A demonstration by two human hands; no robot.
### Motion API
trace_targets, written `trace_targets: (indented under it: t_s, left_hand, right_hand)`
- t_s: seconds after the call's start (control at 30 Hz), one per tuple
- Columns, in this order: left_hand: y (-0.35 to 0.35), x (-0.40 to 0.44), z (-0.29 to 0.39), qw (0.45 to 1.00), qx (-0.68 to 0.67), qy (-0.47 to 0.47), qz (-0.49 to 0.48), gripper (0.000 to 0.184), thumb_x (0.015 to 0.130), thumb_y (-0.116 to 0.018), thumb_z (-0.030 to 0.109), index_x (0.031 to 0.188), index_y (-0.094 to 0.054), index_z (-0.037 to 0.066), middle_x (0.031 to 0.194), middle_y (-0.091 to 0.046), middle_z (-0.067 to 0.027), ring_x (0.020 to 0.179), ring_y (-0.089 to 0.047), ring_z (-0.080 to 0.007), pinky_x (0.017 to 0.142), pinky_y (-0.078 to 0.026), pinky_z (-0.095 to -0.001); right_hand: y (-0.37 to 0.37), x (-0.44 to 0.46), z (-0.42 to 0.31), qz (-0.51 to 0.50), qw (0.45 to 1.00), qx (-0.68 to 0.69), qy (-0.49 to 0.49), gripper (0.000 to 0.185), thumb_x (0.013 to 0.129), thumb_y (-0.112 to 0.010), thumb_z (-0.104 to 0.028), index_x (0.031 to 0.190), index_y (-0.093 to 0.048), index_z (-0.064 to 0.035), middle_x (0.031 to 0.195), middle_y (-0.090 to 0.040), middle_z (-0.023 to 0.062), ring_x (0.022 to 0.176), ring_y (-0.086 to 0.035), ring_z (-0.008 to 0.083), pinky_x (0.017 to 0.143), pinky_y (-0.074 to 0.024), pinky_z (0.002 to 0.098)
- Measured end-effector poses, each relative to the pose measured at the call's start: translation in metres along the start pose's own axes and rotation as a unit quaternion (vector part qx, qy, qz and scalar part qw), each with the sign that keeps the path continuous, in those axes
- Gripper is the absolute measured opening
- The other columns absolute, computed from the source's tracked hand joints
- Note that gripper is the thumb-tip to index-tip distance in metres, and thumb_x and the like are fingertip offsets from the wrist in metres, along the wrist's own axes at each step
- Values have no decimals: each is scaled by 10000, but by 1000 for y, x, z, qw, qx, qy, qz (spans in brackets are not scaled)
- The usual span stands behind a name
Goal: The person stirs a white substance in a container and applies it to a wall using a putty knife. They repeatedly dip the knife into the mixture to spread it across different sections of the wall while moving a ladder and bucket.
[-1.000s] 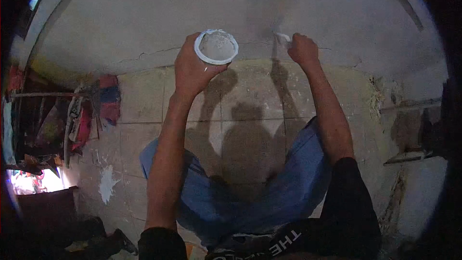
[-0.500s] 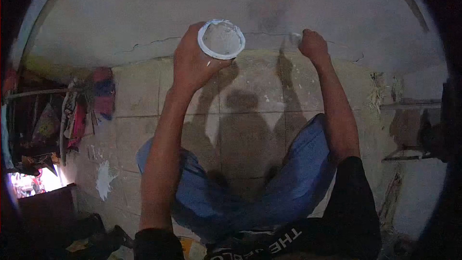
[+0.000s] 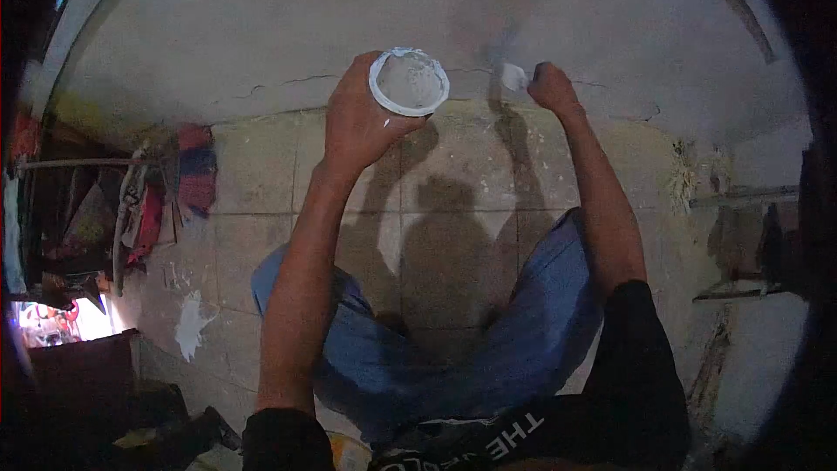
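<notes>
My left hand point(image 3: 353, 122) is wrapped round a round tub with a white, smeared rim point(image 3: 378, 92). Pale paste lies inside the tub, which tips its mouth towards me. My right hand point(image 3: 554, 87) is closed on a putty knife point(image 3: 514, 78); its whitish blade points left, close to the grey wall point(image 3: 366, 0). The handle is hidden in my fist. A thin jagged crack point(image 3: 292, 80) runs across the wall behind both hands. Whether the blade touches the wall, I cannot tell.
Below the wall is a stained, tile-lined surface point(image 3: 349, 183) with shadows on it. White splatter point(image 3: 192, 324) marks it at left. Cloths and sticks point(image 3: 131, 201) hang at far left, above a bright opening point(image 3: 65, 321). A shelf-like ledge point(image 3: 741, 196) juts out at right.
My right hand has moved left with the putty knife, and its blade shows more plainly. The tub in my left hand sits slightly further right and lower in view.
</notes>
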State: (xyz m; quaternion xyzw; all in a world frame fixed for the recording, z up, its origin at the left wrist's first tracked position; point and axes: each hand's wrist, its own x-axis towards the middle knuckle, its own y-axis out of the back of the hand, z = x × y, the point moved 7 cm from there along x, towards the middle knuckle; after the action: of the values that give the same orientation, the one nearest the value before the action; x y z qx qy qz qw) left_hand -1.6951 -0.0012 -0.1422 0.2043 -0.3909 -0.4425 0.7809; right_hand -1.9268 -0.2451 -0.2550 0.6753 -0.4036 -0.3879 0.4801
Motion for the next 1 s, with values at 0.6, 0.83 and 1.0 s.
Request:
trace_targets:
  t_s: [0.6, 0.83, 1.0]
  left_hand:
    - [-3, 5, -3, 1000, 1, 8, -3, 823, 519, -906, 336, 1206, -551, 54, 1123, -629, -130, 1037, -625, -292, 890, -505, -422]
    - [-3, 1, 0, 999, 12, -28, 28, 819, 525, -906, 321, 1208, -545, 50, 1116, -621, -128, 1033, -623, -294, 887, -508, -421]
    - [-19, -1, -16, 999, 15, -14, 34, 862, 523, -911, 329, 1234, -514, 46, 1135, -613, -135, 1055, -613, -295, 891, -501, -431]
  right_hand:
    - [-97, 13, -10, 15, 948, -229, 222, 237, 868, -577, -176, 908, -631, 51, 928, -629, 201, 865, -643, 278, 722, -501, 433]
    - [14, -69, -63, 37, 813, 576, -75, 186, 906, -583, -159, 839, -606, 13, 610, -514, 21, 457, -438, 115, 408, -343, 284]
    - [17, -96, -67, 127, 788, 599, -58, 203, 941, -575, -184, 1052, -560, -14, 632, -520, -17, 465, -399, 45, 382, -273, 226]
